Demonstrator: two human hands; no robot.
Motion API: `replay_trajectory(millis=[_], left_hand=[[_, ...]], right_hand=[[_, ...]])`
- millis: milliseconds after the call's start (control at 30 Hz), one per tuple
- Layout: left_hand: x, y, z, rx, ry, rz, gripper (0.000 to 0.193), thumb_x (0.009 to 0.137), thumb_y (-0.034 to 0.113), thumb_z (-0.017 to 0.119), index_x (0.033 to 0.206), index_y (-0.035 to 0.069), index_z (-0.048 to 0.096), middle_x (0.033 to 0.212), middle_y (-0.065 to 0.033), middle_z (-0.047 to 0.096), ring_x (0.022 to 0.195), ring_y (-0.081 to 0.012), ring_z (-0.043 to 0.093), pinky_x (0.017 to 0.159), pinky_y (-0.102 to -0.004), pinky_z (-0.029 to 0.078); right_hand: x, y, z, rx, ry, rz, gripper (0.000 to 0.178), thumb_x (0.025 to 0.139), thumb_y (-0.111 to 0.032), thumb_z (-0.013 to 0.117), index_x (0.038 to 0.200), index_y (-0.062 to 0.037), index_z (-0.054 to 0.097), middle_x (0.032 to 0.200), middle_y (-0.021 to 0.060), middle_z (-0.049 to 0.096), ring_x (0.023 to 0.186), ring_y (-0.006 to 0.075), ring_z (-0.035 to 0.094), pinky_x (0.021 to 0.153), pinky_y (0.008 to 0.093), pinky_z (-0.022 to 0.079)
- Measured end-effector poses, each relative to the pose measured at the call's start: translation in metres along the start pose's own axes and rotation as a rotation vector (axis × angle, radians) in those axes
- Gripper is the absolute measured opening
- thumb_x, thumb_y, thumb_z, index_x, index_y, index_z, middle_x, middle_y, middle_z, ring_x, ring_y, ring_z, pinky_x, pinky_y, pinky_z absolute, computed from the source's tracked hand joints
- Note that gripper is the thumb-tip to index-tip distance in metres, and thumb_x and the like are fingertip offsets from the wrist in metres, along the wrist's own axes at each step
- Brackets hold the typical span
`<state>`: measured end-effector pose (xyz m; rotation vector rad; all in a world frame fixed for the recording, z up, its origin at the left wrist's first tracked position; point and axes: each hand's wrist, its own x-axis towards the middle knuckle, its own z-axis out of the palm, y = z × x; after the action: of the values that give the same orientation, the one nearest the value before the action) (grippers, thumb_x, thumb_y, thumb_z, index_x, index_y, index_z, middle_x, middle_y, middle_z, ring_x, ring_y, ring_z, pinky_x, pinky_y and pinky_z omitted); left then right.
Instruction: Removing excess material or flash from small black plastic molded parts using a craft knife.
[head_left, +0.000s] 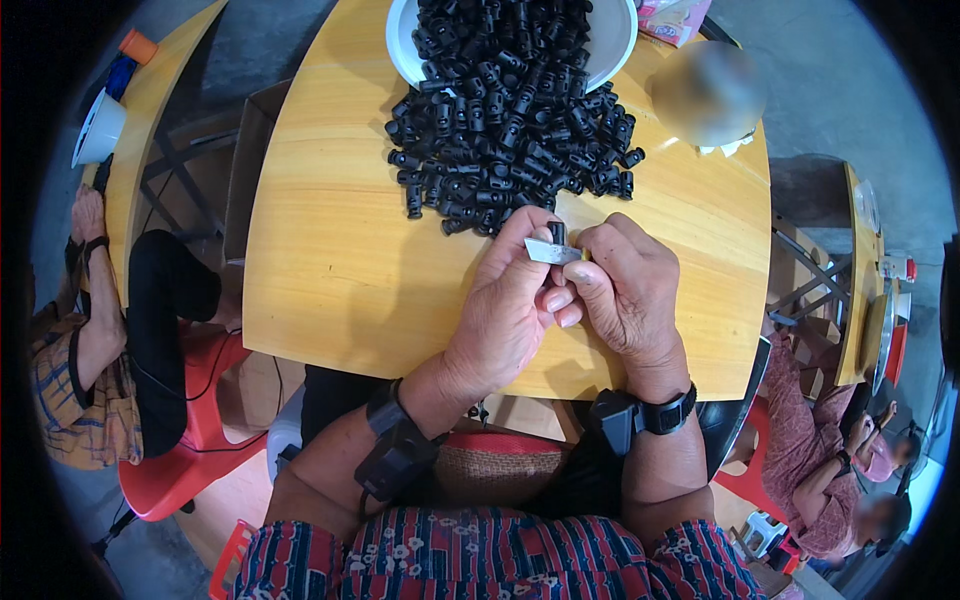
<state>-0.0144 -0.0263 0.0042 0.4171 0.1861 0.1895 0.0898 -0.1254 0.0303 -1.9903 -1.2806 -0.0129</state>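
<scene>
Close to the middle of the wooden table, my two hands meet over a small black plastic cord lock (556, 232). My left hand (512, 290) is closed on it, pinching it between thumb and fingers. A short, slanted cutter blade (548, 251) is pinched in my right hand (632, 283), with a bit of yellow at its base. The blade lies across the cord lock, its pointed end toward my left thumb. Just beyond my fingers spreads a heap of similar black cord locks (500, 150), spilling from a white basin (403, 50).
The wooden table (340, 200) curves around the work. A blurred round object (708, 92) stands at its far right, near a pink package (672, 20). People sit at side tables: one with a checked sleeve (80, 410) on the left, others on the right. A red chair (185, 440) is at left.
</scene>
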Motion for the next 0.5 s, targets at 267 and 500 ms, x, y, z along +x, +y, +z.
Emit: replay_trajectory(millis=[267, 500], left_hand=[[0.0067, 0.0011, -0.0007, 0.036, -0.032, 0.019, 0.021, 0.097, 0.03, 0.044, 0.111, 0.014, 0.042, 0.097, 0.0022, 0.048, 0.085, -0.0074, 0.046, 0.067, -0.0244, 0.04], [0.008, 0.0015, -0.0024, -0.003, -0.023, 0.007, 0.02, 0.098, 0.027, 0.043, 0.112, 0.014, 0.042, 0.097, 0.0018, 0.05, 0.084, -0.0065, 0.047, 0.066, -0.0233, 0.04]], right_hand=[[0.0043, 0.0048, 0.0004, -0.015, -0.004, -0.012, 0.03, 0.082, -0.036, 0.062, 0.072, -0.0077, 0.055, 0.064, 0.0087, 0.048, 0.057, 0.0274, 0.054, 0.05, 0.0353, 0.043], [0.0048, 0.0057, 0.0018, -0.015, 0.006, -0.028, 0.03, 0.082, -0.035, 0.062, 0.073, -0.0074, 0.055, 0.064, 0.0088, 0.049, 0.057, 0.0274, 0.054, 0.05, 0.0355, 0.044]])
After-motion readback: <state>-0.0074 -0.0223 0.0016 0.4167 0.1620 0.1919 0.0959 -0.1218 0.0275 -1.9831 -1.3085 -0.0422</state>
